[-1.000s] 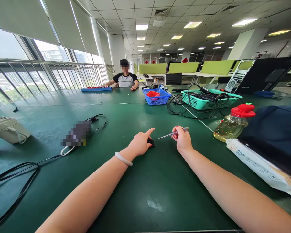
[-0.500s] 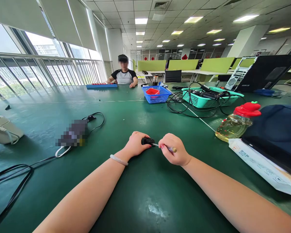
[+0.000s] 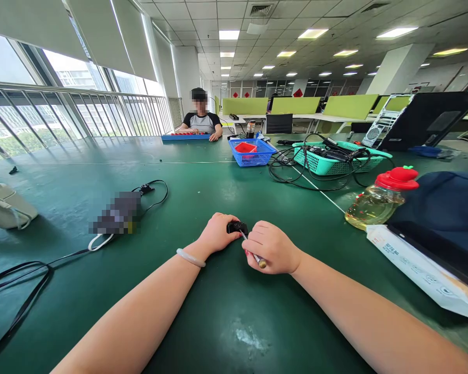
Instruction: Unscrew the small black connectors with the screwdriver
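My left hand [image 3: 218, 232] is closed around a small black block-like part [image 3: 237, 227] on the green table, thumb on its near side. The exact kind of the part is too small to tell. In my right hand [image 3: 271, 248] is a slim screwdriver [image 3: 261, 263], its metal shaft reaching up and left to the part. The tip seems to touch the part's near face, and the brownish handle end pokes out below my curled fingers. Most of the handle is hidden by the fingers.
Ahead stand a blue basket [image 3: 253, 159] and a green basket [image 3: 323, 166] with black cables. To the right are a red-lidded bottle [image 3: 376, 205] and a white packet [image 3: 421, 270]. A lanyard [image 3: 19, 311] and beige bag [image 3: 8, 208] lie left. A person [image 3: 203, 122] sits opposite with a blue tray [image 3: 185, 137].
My right hand has turned and moved slightly left and down, so the screwdriver now slants toward me instead of lying nearly sideways. The person opposite has slid the blue tray to the right.
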A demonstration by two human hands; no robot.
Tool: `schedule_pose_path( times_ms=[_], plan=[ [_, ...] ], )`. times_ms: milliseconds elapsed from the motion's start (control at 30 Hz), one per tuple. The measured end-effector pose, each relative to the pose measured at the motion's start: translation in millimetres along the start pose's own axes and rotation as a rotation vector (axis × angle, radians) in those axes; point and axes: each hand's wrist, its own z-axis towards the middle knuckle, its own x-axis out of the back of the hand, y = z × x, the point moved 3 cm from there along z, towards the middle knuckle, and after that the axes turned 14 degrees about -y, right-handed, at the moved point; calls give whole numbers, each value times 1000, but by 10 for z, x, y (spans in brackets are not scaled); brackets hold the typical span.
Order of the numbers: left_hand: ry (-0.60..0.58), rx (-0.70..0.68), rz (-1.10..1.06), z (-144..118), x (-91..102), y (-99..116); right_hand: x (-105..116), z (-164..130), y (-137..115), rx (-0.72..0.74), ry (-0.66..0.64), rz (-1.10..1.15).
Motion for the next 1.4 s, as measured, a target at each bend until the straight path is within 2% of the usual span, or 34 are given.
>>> schedule_pose_path(
  times_ms=[400, 667, 1400],
  plan=[
    [4, -15, 21, 1, 7, 19, -34, 27, -60, 66, -115, -105],
    [-7, -27, 13, 9, 3, 3, 0, 25, -44, 50, -43, -74],
    [2, -32, 20, 15, -8, -5, 5, 22, -48, 36, -2, -88]
  ],
)
